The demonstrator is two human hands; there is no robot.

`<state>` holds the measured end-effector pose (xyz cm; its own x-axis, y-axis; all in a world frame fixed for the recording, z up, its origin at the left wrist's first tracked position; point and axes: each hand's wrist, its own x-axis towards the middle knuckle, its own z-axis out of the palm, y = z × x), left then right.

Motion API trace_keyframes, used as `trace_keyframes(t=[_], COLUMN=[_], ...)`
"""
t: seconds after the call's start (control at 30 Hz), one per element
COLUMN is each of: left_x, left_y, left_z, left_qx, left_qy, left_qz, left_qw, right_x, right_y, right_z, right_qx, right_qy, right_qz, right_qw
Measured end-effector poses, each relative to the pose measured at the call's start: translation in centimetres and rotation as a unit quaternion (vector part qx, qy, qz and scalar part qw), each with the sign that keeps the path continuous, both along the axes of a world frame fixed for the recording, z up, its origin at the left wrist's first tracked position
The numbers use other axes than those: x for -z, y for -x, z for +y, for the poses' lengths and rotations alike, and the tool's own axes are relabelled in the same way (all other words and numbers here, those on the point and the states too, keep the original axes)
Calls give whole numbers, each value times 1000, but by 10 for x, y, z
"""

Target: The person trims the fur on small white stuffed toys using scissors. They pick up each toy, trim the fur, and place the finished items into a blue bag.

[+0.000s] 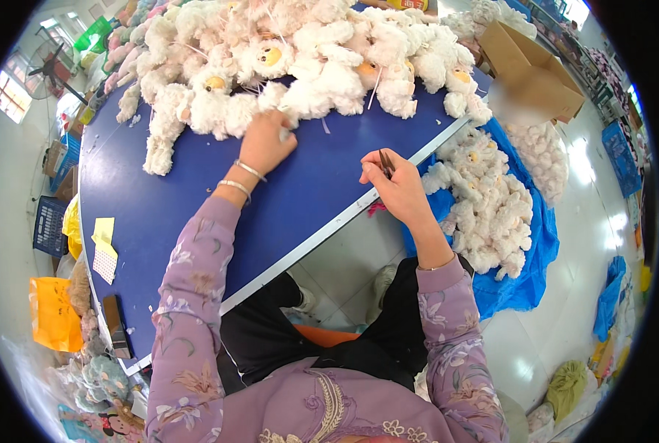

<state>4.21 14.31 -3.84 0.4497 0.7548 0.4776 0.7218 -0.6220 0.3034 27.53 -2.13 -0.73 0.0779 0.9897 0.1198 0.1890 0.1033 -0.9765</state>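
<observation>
While the right hand (402, 190) is wrapped around a pair of dark thread snips (387, 165), their blades jut up past the curled fingers, the long axis running away from the person and tipped slightly left. Fingers bent, the left hand (269, 145) reaches to the near edge of a heap of cream-white plush toys (325, 87) on the blue tabletop (300, 192); a small pale bit shows by its thumb, but whether it pinches anything cannot be told. Most toys lie at mixed angles beyond both hands; one at the heap's left end stretches lengthwise toward the person, well left of the snips. These sit right of the left hand, near the tabletop's metal edging (344, 214).
</observation>
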Motion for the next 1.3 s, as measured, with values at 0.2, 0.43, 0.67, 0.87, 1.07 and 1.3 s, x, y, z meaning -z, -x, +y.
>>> trace_keyframes(t=[0.2, 0.43, 0.67, 0.87, 1.07, 1.3], left_x=[-44, -71, -62, -82, -53, -27], left_y=[1, 49, 80, 60, 14, -17], left_z=[-86, -89, -102, -116, -125, -129], left_qx=[167, 30, -56, 160, 198, 214], left_qy=[281, 14, 182, 431, 441, 448], left_qz=[-95, 10, 20, -583, -716, -717], left_qw=[940, 999, 981, 670, 504, 489], right_x=[14, 8, 12, 0, -6, 9], right_y=[-6, -6, 8, 30, 56, 63], right_z=[2, -1, 3, -9, -29, -28], right_qx=[14, 18, -16, -102, -161, -65], right_qy=[-15, 30, -35, -2, -96, -122], right_qz=[0, -15, -11, 69, 44, 9], right_qw=[1000, 999, 999, 992, 981, 990])
